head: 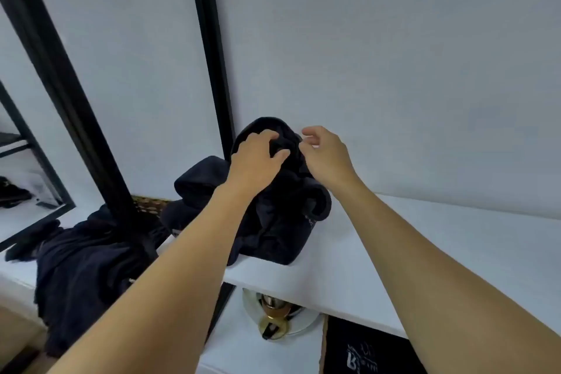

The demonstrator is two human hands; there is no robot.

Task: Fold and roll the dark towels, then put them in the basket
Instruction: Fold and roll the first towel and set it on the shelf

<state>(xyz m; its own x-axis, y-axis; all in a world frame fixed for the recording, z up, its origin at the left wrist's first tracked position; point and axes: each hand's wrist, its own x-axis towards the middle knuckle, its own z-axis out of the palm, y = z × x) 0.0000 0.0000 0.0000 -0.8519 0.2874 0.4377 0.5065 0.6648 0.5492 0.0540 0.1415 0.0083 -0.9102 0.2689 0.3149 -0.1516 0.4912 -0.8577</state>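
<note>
left hand [256, 158] is grabbing the top of the dark towel heap [273, 222] at the back edge of the white shelf [425, 237], right hand [326, 155] loosely curled beside it, can't tell if it's pinching cloth

Towels [273, 222] under hands: dark plush cloth, matt. Surface [394, 252] below: smooth, matt white. Frame [209, 48] left of hands: black.
</note>
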